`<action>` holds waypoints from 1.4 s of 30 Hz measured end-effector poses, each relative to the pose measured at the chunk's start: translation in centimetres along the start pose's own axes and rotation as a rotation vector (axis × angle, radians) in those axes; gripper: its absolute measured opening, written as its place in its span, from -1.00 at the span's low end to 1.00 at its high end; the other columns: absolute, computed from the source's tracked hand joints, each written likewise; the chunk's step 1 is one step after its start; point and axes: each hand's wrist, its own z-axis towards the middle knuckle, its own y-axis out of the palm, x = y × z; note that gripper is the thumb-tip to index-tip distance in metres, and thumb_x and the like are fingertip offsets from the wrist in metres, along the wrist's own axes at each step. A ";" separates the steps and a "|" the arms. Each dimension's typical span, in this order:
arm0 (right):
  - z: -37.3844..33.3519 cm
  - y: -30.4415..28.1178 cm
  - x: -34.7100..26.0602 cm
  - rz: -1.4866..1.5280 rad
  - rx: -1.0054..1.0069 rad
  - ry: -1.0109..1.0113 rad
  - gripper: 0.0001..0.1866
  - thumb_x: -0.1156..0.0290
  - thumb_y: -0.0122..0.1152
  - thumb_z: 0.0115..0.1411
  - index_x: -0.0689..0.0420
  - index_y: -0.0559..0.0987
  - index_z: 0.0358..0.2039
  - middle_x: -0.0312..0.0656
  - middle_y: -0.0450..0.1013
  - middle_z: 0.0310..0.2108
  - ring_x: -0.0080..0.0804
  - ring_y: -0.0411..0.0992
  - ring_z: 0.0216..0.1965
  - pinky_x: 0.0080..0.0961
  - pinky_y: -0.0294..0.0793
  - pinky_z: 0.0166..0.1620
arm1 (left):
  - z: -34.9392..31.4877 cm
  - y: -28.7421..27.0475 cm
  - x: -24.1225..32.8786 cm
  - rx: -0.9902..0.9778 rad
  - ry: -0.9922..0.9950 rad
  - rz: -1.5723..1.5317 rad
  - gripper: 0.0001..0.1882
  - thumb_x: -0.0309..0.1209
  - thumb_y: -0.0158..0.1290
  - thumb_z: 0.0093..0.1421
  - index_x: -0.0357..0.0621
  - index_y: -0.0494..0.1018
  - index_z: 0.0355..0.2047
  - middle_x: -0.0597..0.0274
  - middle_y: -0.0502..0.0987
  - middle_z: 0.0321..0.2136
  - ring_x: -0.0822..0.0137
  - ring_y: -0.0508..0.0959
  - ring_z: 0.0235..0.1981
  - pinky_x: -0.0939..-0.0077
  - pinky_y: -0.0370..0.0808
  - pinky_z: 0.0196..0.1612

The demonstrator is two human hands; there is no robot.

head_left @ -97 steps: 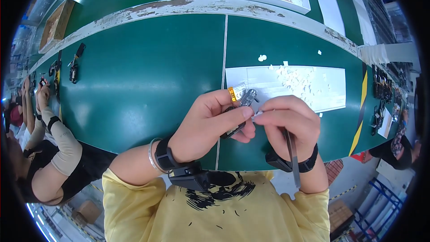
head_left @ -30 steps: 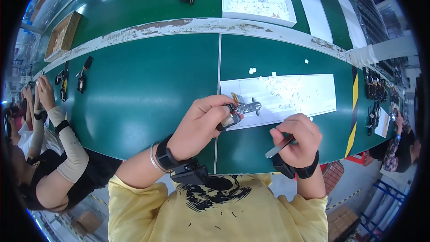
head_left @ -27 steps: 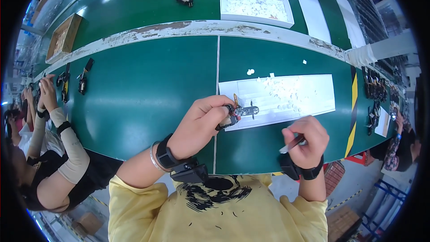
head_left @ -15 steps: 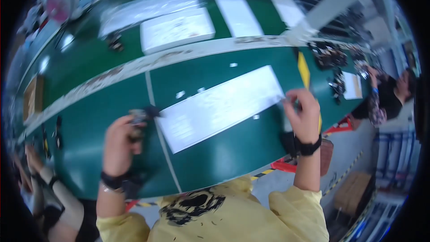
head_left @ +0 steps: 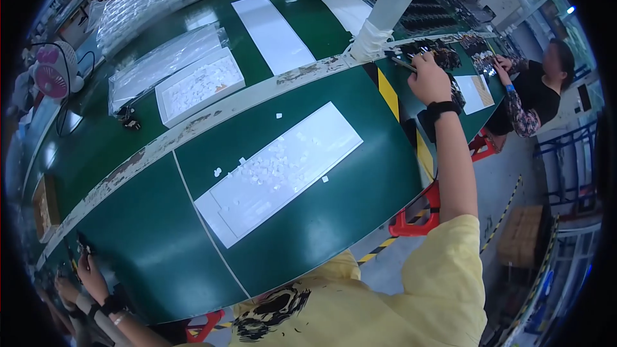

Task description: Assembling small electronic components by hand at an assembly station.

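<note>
My right hand (head_left: pixel 429 80) reaches to the pile of black parts (head_left: pixel 443 53) at the far right of the green bench. Its fingers are closed at a dark narrow part (head_left: pixel 403 63) on the pile's near side. My left hand (head_left: pixel 92 276) is stretched to the far left, its fingers bent around a small dark piece (head_left: pixel 83 245); its exact kind is too small to tell. Between my arms lies a white board (head_left: pixel 257 209), set aslant, with many small white pieces (head_left: pixel 273 164) scattered over it. A few more white bits (head_left: pixel 217 172) lie on the green surface beside it.
Another person's hands (head_left: pixel 66 292) are close to my left hand. A co-worker (head_left: pixel 546 87) sits at the far right. Beyond the worn white ledge (head_left: pixel 212 106) stand a white box (head_left: pixel 166 108) of small pieces and a fan (head_left: pixel 54 74). A pillar (head_left: pixel 392 6) rises behind my right hand.
My right hand has moved from the board's right end far out to the black pile. My left hand has gone left, away from the board, with the small dark piece. The view has shifted.
</note>
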 end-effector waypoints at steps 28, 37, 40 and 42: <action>-15.5 -4.2 -27.0 1.594 -0.673 -0.050 -0.81 0.38 -0.09 0.22 0.24 0.40 -0.41 -0.24 0.33 -0.41 -0.49 0.37 -0.53 -0.63 0.39 -0.43 | -9.5 7.4 28.8 -1.020 -0.374 -1.363 -0.84 -0.49 -0.12 0.18 -0.31 0.36 -0.27 0.03 0.51 -0.30 0.29 0.56 -0.33 0.56 0.55 -0.31; -15.9 -3.2 -28.6 1.663 -0.821 0.019 -0.90 0.65 0.06 0.08 0.24 0.36 -0.37 -0.20 0.39 -0.37 -0.45 0.47 -0.30 -0.57 0.49 -0.20 | -9.2 7.6 29.5 -0.985 -0.414 -1.245 -0.81 -0.52 -0.07 0.17 -0.36 0.39 -0.23 0.16 0.51 -0.32 0.42 0.54 -0.35 0.67 0.52 -0.31; -15.7 -2.9 -28.0 1.566 -0.877 -0.093 -0.89 0.65 0.08 0.06 0.23 0.35 -0.40 -0.16 0.41 -0.36 -0.40 0.47 -0.30 -0.57 0.48 -0.18 | -9.5 7.7 29.5 -0.973 -0.387 -1.251 -0.82 -0.52 -0.08 0.17 -0.35 0.39 -0.24 0.18 0.51 -0.32 0.44 0.54 -0.35 0.68 0.52 -0.32; -15.1 -2.9 -27.5 1.658 -0.945 -0.105 -0.88 0.64 0.09 0.05 0.22 0.34 -0.42 -0.14 0.41 -0.37 -0.36 0.48 -0.29 -0.53 0.49 -0.17 | -9.7 8.0 29.4 -0.958 -0.356 -1.202 -0.83 -0.53 -0.10 0.17 -0.36 0.39 -0.25 0.18 0.51 -0.31 0.44 0.54 -0.36 0.68 0.52 -0.33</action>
